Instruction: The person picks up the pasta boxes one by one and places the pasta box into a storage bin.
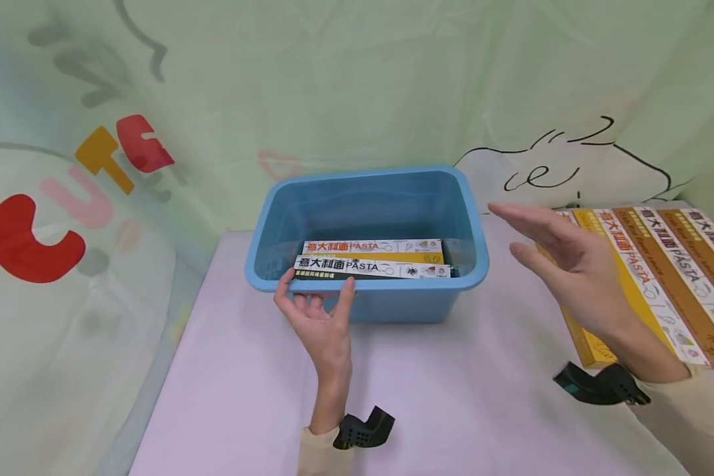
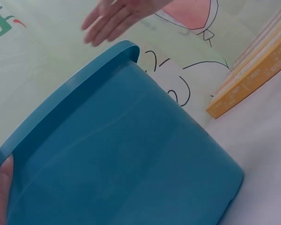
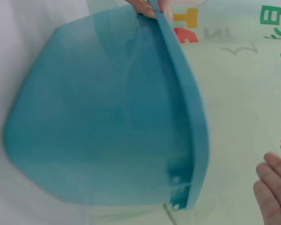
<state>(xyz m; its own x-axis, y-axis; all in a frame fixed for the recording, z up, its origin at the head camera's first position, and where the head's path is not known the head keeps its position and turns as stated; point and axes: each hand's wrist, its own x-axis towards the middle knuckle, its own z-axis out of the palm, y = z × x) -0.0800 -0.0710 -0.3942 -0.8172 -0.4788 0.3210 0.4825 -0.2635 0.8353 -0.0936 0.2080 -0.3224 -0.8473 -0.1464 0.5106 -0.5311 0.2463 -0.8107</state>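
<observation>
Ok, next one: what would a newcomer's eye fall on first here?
Probably the blue bin in the middle of the table, with pasta boxes inside and the left grip holding its near rim. Next, the pasta row at right, partly hidden by the raised right grip. At left on the backdrop, colourful CUTE lettering stands out.

We record a beige left sleeve point(image 1: 324, 457) and a beige right sleeve point(image 1: 684, 418), both plain where visible. We further find two black, angular wrist units: the left unit point(image 1: 363, 431) bears small round perforations, the right unit point(image 1: 597, 387) shows a dark green patch at one end
</observation>
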